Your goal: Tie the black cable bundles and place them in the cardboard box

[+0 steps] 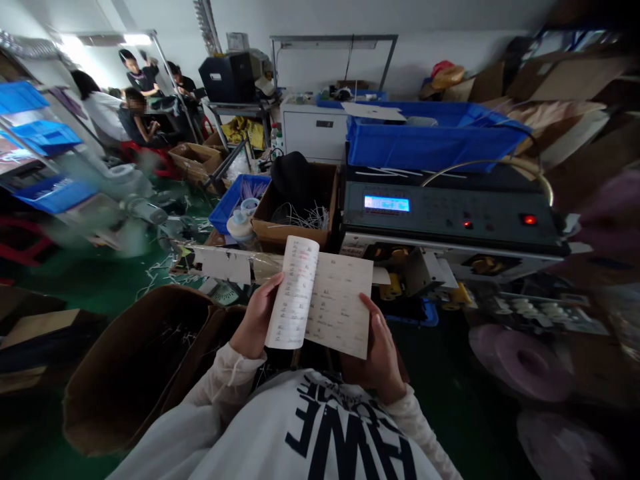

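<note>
An open notebook (pixel 340 303) with handwritten lines is held up in front of my body, its left page curling over. My left hand (pixel 257 320) grips the left edge, with the thumb along the page side. On the opposite edge, my right hand (pixel 385 350) is closed round the cover, fingers partly hidden behind it. Some writing on the left page is red; the words are too small to read. Just beyond the notebook stands a dark machine (pixel 450 207) with a lit blue display and red lights.
A blue bin (pixel 430 137) sits on the machine. Left of it are a cardboard box (pixel 280 233) with white strips and a white bottle (pixel 241 225). A big open carton (pixel 115 400) stands at my left. Pink rolls (pixel 530 363) lie at right. Several people sit or stand far left.
</note>
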Demonstrator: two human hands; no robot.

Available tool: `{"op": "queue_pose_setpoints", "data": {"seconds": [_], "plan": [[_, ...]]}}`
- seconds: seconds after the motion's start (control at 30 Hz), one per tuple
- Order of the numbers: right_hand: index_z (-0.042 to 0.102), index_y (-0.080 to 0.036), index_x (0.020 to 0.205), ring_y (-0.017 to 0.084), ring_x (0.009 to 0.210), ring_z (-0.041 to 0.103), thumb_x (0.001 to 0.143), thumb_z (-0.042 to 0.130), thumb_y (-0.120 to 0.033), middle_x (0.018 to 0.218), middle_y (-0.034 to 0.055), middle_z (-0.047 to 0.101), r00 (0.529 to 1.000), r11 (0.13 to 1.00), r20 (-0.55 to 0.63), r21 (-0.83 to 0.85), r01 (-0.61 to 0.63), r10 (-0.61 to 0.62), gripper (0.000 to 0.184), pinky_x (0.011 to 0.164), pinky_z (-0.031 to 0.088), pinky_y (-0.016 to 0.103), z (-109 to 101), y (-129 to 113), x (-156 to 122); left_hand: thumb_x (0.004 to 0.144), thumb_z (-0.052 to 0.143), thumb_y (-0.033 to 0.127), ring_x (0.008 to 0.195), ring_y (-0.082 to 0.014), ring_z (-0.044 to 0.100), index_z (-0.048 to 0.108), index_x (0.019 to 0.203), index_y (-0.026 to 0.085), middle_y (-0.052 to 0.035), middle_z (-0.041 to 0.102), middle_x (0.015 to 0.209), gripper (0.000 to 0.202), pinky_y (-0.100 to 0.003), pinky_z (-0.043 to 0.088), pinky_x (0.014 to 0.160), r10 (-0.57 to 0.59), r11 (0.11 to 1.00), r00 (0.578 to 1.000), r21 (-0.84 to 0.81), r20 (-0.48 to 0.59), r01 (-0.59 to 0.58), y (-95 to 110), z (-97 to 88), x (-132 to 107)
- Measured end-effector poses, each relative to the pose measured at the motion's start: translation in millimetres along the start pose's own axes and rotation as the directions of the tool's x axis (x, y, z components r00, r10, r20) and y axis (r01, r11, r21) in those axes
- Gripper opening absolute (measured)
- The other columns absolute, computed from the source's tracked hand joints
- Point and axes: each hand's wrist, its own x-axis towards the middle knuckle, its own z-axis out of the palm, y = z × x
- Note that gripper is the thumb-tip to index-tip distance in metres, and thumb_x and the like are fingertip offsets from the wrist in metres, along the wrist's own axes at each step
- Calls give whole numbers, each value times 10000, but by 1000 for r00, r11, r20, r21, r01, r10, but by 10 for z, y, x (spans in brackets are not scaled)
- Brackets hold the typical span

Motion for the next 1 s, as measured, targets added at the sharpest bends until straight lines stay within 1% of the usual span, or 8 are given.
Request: {"op": "queue_pose_setpoints", "data": {"seconds": [0.13,0.23,0.37,0.47,0.57,0.73,0.87,1.0], "plan": [[522,-277,1310,247,1320,404,933,386,-517,1413,31,475,999,998,-4,32,-50,50,467,1102,337,455,2,-42,-13,774,630,286,772,-245,688,706,853,123,-68,727,791,196,-349,554,722,-14,1000,1000,-6,-14,14,-6,8,3],[518,-283,1313,246,1321,402,937,373,-522,1417,21,471,999,999,10,1,-51,51,469,1109,320,456,-5,-73,-18,777,629,278,725,-228,685,707,847,116,-69,726,789,193,-338,553,702,-14,1000,1000,-10,-8,14,-13,-1,12],[545,-278,1284,242,1330,386,942,377,-508,1407,22,480,1000,998,-16,-51,-20,19,446,1132,275,457,-11,-74,-16,780,629,267,666,-207,675,707,838,122,-60,722,768,175,-321,547,660,8,1000,1000,-5,-11,-8,-17,-14,22],[542,-278,1285,246,1313,410,942,373,-503,1398,29,490,1000,999,-15,-21,-26,25,444,1108,318,456,-4,-56,-14,781,627,271,639,-205,668,707,831,118,-59,717,743,180,-316,541,618,-35,999,999,-20,-1,35,-21,-11,23],[543,-275,1285,256,1296,430,936,374,-514,1388,32,500,999,999,-20,-9,-34,34,455,1089,343,462,9,-47,-17,797,607,268,639,-205,667,710,859,111,-57,716,733,198,-321,548,639,-61,998,998,-32,16,62,-26,-1,21],[546,-303,1287,268,1323,393,936,372,-510,1404,3,486,1000,999,-13,-24,-22,21,443,1114,303,456,9,-86,-28,806,600,267,669,-211,679,708,873,111,-59,720,758,200,-337,565,700,-50,998,998,-22,32,51,-47,2,27],[557,-290,1284,272,1330,378,934,393,-499,1407,8,483,1000,999,2,-30,-19,19,440,1116,298,448,-3,-106,-30,824,578,245,630,-193,675,701,856,104,-58,718,744,190,-310,568,663,-45,998,998,-32,38,46,-60,18,20],[560,-276,1278,274,1310,400,927,402,-505,1391,21,500,999,999,-23,27,-30,31,449,1091,329,444,7,-55,-21,864,510,259,645,-211,683,697,875,90,-84,719,737,252,-322,570,655,-156,986,985,-52,70,160,-59,70,-5]]}}
